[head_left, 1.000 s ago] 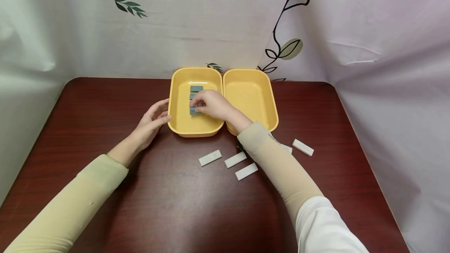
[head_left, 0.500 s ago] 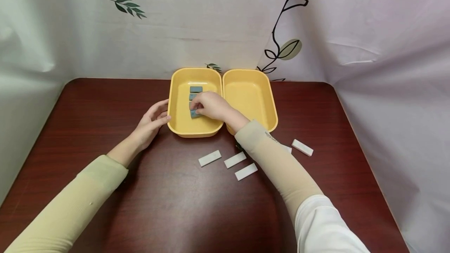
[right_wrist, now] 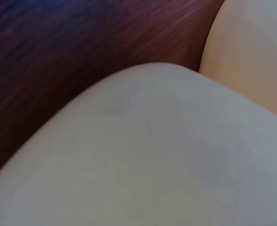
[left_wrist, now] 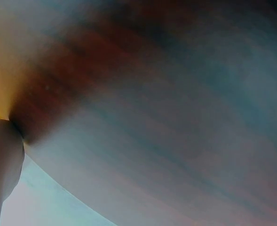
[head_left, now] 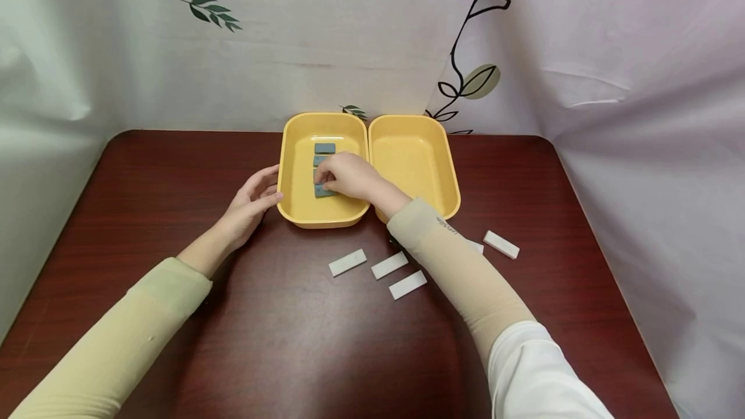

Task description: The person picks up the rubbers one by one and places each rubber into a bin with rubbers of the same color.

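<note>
In the head view, my right hand (head_left: 352, 176) reaches into the left yellow tray (head_left: 323, 217). Its thumb and fingers pinch a blue-grey rectangular block (head_left: 322, 191), the nearest in a short column of similar blocks. The farthest of these, another blue-grey block (head_left: 324, 148), lies flat on the tray floor; the curled fingers partly cover the ones between. My left hand (head_left: 251, 204) rests against the outer left wall of this tray, thumb near the rim and fingers extended. A blurred fingertip (left_wrist: 4, 160) shows beside the yellow wall in the left wrist view. Skin or sleeve fills most of the right wrist view.
A second yellow tray (head_left: 414, 154) stands against the first one's right side. Several white blocks lie on the dark red table (head_left: 262, 328), among them one left white block (head_left: 347, 262) and one far-right white block (head_left: 501, 244). My right forearm partly covers another.
The pinched block has shifted slightly toward me, tilting at half a second ago and lying straighter in line now. My left hand keeps its place on the tray.
</note>
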Motion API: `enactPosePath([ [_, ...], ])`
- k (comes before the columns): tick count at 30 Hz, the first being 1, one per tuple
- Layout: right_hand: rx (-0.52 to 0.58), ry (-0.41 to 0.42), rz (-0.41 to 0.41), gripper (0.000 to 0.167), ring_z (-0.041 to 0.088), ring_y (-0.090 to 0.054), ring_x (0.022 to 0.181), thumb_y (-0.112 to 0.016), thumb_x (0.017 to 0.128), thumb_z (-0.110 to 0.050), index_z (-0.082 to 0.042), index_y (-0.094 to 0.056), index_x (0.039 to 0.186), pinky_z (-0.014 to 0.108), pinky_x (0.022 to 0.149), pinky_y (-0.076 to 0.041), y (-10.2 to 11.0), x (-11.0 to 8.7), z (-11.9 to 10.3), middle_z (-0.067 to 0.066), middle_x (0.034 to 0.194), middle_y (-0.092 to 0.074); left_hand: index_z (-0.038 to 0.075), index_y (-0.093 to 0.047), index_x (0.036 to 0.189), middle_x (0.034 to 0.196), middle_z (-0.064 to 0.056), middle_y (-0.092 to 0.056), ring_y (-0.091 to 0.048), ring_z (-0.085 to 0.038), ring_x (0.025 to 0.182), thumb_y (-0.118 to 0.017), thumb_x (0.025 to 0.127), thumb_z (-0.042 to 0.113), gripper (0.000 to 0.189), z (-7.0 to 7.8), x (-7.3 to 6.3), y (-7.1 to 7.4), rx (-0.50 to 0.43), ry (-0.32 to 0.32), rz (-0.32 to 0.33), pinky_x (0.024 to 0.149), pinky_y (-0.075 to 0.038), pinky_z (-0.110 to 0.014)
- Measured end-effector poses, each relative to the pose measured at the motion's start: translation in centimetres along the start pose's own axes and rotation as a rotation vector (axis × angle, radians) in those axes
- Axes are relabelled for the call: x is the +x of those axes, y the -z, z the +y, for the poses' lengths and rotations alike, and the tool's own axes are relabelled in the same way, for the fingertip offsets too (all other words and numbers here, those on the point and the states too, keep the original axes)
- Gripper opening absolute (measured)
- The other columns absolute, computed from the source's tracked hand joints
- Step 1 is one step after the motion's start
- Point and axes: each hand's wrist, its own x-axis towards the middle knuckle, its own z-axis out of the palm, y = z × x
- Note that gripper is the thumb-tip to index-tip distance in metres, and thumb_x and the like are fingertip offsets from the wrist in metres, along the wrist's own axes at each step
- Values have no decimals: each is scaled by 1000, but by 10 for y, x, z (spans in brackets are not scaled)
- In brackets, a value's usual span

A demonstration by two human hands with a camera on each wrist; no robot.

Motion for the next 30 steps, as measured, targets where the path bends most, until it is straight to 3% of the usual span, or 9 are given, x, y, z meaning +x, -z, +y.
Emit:
enactPosePath([
  [30,4,-30,1,14,16,-72,102,-73,101,-9,-10,-81,113,27,95,-55,-1,5,0,3,111,-79,10,-37,162,145,5,-51,-54,-9,129,-56,108,3,58,-1,0,0,-3,-8,-3,104,-47,-15],
])
